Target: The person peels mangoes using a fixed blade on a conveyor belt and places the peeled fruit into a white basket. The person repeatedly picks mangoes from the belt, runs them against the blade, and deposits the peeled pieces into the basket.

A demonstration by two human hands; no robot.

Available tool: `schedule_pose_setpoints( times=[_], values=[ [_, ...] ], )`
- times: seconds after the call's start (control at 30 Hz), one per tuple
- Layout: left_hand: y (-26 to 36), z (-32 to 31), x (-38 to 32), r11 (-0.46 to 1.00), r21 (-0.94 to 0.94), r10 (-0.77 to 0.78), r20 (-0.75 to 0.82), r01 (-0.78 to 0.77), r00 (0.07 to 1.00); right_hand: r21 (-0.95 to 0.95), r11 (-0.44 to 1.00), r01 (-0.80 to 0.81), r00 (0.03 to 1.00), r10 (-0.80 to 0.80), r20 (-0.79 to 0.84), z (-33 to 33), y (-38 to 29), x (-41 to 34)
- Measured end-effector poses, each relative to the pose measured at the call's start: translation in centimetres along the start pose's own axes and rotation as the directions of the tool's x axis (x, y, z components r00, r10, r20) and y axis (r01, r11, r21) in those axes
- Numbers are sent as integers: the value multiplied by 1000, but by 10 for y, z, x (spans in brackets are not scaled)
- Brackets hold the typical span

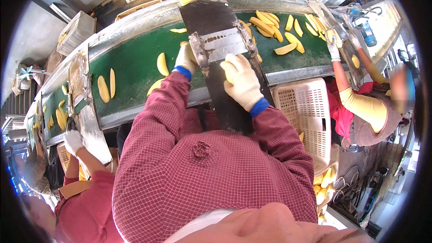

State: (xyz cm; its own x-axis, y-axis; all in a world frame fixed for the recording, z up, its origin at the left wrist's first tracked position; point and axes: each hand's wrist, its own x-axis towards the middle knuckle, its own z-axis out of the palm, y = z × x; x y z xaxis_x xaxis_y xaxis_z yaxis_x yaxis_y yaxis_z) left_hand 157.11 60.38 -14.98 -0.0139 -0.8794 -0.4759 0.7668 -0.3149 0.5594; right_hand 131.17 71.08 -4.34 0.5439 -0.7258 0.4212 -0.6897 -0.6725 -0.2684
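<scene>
In front of me a black slicing board (233, 108) slopes across the green conveyor belt (135, 64), with a metal blade plate (225, 44) bolted into it. My right hand (243, 82), in a cream glove with a blue cuff, grips a yellow fruit piece (229, 78) against the board just below the plate. Most of that piece is hidden by the fingers. My left hand (185, 60), gloved alike, is at the board's left edge over the belt, its fingers partly hidden by the board. A yellow tip shows above it. Beside it lies a yellow fruit slice (162, 64).
More fruit slices (265, 23) lie on the belt to the right. A white plastic crate (303, 118) stands by my right arm, above a crate of whole yellow fruits (324, 182). Co-workers' gloved hands (333, 49) work at the right and left (73, 140).
</scene>
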Motion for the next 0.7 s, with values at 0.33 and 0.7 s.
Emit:
schedule_pose_setpoints(
  times=[0.33, 0.7],
  values=[
    [-76, 37, -147, 985, -174, 102, 508, -15, 855, 584, 797, -155, 936, 308, -172, -11, -33, -55],
    [-34, 18, -240, 995, 41, -95, 582, 88, 808, 220, 963, -158, 937, 216, -274, -4, -27, -48]
  ],
)
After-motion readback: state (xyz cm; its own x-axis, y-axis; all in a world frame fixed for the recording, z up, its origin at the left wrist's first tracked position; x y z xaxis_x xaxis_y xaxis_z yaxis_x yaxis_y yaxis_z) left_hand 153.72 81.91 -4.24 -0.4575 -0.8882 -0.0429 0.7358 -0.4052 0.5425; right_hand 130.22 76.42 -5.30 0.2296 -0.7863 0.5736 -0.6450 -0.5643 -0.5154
